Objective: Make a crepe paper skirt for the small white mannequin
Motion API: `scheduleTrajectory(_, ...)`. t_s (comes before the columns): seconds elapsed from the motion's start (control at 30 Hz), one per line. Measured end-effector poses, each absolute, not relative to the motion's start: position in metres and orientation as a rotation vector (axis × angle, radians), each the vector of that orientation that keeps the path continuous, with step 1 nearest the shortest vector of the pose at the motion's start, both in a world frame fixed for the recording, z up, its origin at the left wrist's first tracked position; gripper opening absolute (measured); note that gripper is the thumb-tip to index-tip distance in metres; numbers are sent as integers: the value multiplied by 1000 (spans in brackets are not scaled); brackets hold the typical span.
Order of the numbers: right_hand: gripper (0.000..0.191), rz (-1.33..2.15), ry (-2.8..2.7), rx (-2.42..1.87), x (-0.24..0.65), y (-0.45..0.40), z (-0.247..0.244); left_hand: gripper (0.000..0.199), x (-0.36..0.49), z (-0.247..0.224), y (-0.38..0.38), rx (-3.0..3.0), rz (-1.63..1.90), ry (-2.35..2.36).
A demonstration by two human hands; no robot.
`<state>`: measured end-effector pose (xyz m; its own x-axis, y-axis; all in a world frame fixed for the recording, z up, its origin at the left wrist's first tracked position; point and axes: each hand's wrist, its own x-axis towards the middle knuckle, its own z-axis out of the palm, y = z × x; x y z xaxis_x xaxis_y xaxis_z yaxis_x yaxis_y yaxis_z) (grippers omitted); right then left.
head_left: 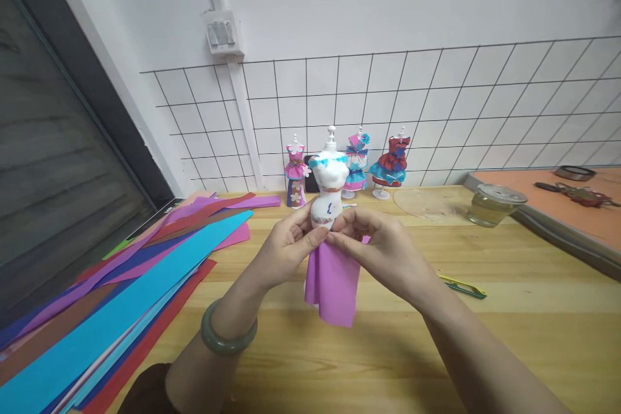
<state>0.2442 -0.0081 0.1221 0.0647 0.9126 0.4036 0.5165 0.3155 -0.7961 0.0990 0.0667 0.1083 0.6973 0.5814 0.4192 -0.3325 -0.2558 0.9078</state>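
Note:
A small white dress form (330, 178) stands upright before me, with bits of blue stuck along its bust and scraps at its hips. A purple strip of paper or thin foam (337, 281) hangs in folds from its hip line. My left hand (294, 239) is closed around the left side of the hips, thumb pressing the strip's top edge. On the other side, my right hand (371, 239) pinches the strip's upper edge against the form. The lower part of the form and its base are mostly hidden behind the purple strip.
Several dressed mini forms (395, 162) stand by the tiled wall. Coloured strips (145, 297) are piled at left. A yellow-green cutter (463, 288) lies right of my hands. Farther right are a lidded cup (495, 206) and an orange-topped board (572, 213).

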Motion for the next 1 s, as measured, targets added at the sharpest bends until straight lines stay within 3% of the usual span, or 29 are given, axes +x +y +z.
scheduleTrajectory(1.0, 9, 267, -1701, -1321, 240, -13, 125, 39, 103, 103, 71, 1535, 941, 174)
